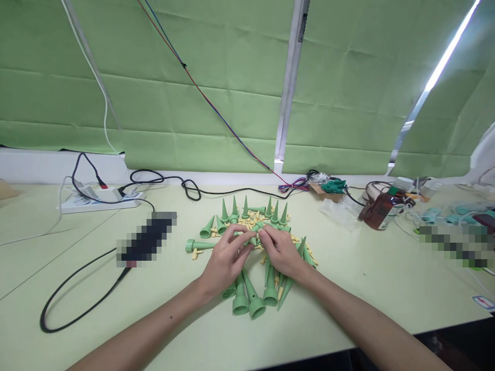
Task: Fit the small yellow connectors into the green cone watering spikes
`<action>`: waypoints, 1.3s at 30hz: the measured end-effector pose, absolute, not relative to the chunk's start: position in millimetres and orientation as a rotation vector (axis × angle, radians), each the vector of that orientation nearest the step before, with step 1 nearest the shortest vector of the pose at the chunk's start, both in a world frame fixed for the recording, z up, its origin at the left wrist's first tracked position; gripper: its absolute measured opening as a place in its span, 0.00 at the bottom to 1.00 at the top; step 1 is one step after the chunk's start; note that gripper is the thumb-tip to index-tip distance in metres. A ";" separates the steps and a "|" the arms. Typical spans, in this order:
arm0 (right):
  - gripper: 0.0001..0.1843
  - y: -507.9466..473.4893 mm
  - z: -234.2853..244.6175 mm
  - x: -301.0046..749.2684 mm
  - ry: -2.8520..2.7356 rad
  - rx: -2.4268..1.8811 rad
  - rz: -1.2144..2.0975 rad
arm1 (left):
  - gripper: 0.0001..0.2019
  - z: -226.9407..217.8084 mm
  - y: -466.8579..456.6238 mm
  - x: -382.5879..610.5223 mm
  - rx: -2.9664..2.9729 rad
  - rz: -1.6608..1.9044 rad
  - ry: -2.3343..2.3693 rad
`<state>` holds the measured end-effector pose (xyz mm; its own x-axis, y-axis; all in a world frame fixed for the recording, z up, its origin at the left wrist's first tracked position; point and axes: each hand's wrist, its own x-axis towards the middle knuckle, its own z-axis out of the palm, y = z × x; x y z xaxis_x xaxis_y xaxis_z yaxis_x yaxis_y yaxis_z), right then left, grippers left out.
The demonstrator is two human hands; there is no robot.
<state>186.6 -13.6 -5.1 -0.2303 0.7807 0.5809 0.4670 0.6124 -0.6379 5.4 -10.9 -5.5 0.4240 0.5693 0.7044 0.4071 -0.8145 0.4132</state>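
Observation:
My left hand (231, 253) and my right hand (281, 251) meet over the middle of a pile, fingers pinched around a green plastic cone spike (253, 240). Fingers cover much of it, and I cannot tell whether a small yellow part sits between them. Behind the hands, several green cone spikes (274, 212) stand upright around a heap of small yellow valve pieces (257, 222). More spikes (240, 299) lie on their sides in front, wide hollow ends facing me. Left of my left hand, one spike (201, 246) lies flat beside a yellow valve.
On the table (116, 309), a power strip (101, 201) and a blurred dark device (147, 239) with a looped black cable (73, 281) are at left. To the right stand a small cardboard box (327, 193), a plastic bag (340, 212) and a brown bottle (382, 210).

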 end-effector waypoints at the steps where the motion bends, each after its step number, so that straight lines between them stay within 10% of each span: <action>1: 0.20 -13.7 -5.5 186.6 -1.880 -0.999 0.409 | 0.12 -6.1 -10.4 5.2 2.499 1.345 0.863; 20: 0.18 -15.6 -3.2 186.5 -1.791 -0.986 0.409 | 0.02 -4.3 -7.6 7.3 2.342 1.275 1.129; 39: 0.16 -17.0 -2.3 186.1 -1.857 -0.915 0.476 | 0.24 6.7 -9.1 9.9 1.916 1.119 1.043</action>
<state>186.1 -17.0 -2.3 -0.2422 0.7652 0.5965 0.3840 0.6403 -0.6653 9.9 -9.1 6.7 0.3106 0.8792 0.3613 0.2982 -0.4510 0.8412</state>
